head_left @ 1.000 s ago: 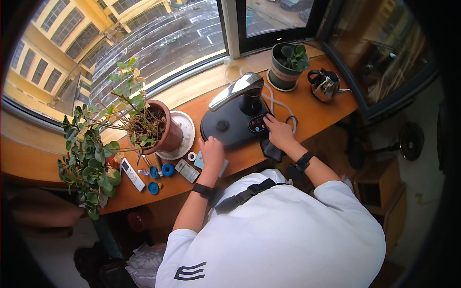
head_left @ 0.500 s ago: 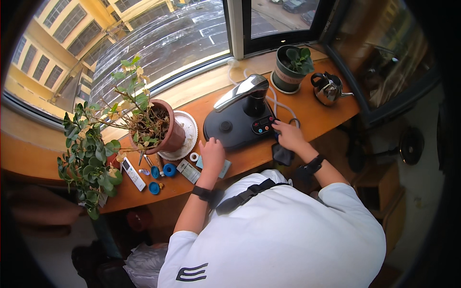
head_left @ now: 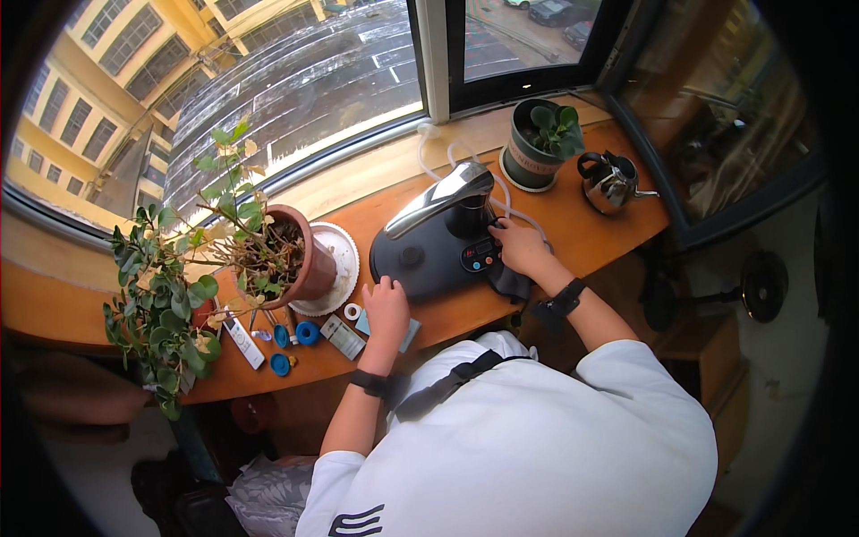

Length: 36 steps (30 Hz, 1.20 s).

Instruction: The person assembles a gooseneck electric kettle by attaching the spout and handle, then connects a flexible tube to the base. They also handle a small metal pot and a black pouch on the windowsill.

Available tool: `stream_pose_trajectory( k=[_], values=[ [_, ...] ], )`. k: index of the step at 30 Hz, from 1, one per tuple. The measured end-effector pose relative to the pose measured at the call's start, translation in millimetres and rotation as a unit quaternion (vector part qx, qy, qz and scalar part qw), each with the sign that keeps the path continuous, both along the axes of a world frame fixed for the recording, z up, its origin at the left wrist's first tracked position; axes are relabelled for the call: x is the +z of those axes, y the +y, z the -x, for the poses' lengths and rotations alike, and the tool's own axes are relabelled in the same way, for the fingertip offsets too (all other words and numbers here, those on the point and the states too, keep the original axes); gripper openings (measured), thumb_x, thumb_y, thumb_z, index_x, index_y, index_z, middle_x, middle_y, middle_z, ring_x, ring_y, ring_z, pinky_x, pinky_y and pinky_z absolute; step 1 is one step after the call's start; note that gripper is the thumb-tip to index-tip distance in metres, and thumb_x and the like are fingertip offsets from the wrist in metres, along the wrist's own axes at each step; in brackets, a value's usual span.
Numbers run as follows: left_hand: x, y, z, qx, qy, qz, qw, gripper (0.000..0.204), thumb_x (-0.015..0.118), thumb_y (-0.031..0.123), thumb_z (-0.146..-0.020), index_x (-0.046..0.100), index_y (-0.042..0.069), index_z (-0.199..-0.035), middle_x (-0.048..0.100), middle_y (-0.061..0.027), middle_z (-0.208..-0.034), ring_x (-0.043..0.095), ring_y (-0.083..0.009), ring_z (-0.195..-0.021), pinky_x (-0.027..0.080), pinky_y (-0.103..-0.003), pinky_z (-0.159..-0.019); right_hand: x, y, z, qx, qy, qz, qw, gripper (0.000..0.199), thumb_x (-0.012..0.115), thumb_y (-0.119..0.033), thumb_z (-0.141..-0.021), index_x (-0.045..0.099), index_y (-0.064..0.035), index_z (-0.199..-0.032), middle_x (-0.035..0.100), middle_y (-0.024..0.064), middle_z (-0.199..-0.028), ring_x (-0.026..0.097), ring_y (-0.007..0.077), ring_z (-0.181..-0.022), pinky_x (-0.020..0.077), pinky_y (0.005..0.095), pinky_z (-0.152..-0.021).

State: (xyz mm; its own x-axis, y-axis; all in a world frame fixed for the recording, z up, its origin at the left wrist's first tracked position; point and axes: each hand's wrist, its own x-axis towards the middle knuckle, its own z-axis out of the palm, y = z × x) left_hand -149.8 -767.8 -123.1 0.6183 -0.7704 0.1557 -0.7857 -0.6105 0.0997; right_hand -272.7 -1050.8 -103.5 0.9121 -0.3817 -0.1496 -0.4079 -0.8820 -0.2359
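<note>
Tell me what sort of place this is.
Probably somebody's home: a long orange-brown wooden counter beside a wide glass window holds a reddish-brown round flowerpot and a small silvery metal kettle.

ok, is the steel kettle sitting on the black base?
No, the steel kettle stands apart from the black base, on the wooden counter to the right of the green plant pot.

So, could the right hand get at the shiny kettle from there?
Probably yes: the kettle stands beyond the right hand, with mostly bare tabletop between them; only a pale tube lies near.
</note>
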Motion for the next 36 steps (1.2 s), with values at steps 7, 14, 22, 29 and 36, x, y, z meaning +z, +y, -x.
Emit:
stream_pose_trajectory(
  k=[7, 14, 22, 29, 36],
  values=[
    [-2, 1, -1, 0.004, 0.006, 0.013, 1.0, 0.019, 0.058, 0.007, -0.084, 0.068, 0.001, -0.099, 0.061, -0.012, -0.102, 0.061, -0.029, -0.093, 0.04, -0.052, -0.1, -29, -41, -45, -0.038, 0.053, 0.0, 0.998, 0.054, 0.062, -0.009, -0.079, 0.057, -0.0146, -0.133, 0.053, 0.0105, -0.136, 0.062, 0.0322, -0.11, 0.0522, 0.0421, -0.088],
    [-5, 3, -3, 0.007, 0.026, 0.039, 0.999, 0.023, 0.058, 0.008, -0.085, 0.069, 0.002, -0.104, 0.062, -0.013, -0.109, 0.061, -0.0296, -0.095, 0.04, -0.052, -0.099, -23, -21, 11, 0.016, -0.101, 0.008, 0.995, 0.043, 0.058, -0.007, -0.081, 0.063, -0.0133, -0.123, 0.054, 0.0131, -0.133, 0.066, 0.0335, -0.097, 0.0534, 0.0426, -0.084],
    [-1, -2, -1, 0.007, 0.025, -0.002, 1.0, 0.02, 0.06, 0.007, -0.085, 0.07, 0.0, -0.101, 0.063, -0.0151, -0.105, 0.061, -0.0315, -0.095, 0.042, -0.05, -0.096, 8, 40, -23, 0.054, 0.0, 0.092, 0.994, 0.019, 0.067, -0.013, -0.077, 0.069, -0.004, -0.094, 0.065, 0.0137, -0.097, 0.068, 0.0311, -0.083, 0.0553, 0.0397, -0.071],
    [-6, -3, 2, 0.003, -0.018, 0.0, 1.0, 0.019, 0.06, 0.005, -0.082, 0.069, -0.001, -0.097, 0.06, -0.0138, -0.097, 0.061, -0.0312, -0.089, 0.042, -0.049, -0.096, 7, 76, -44, 0.06, 0.031, 0.13, 0.989, 0.015, 0.068, -0.014, -0.073, 0.067, -0.0038, -0.084, 0.065, 0.0148, -0.09, 0.067, 0.0293, -0.068, 0.0544, 0.0385, -0.061],
    [-1, -6, 3, -0.007, -0.033, -0.028, 0.999, 0.019, 0.059, 0.005, -0.081, 0.068, -0.001, -0.096, 0.058, -0.0126, -0.092, 0.06, -0.0302, -0.086, 0.042, -0.047, -0.095, -5, 124, -71, 0.1, -0.071, 0.017, 0.992, 0.019, 0.066, -0.009, -0.071, 0.065, 0.0003, -0.087, 0.062, 0.0191, -0.095, 0.069, 0.0337, -0.073, 0.0558, 0.0405, -0.064]
  ],
)
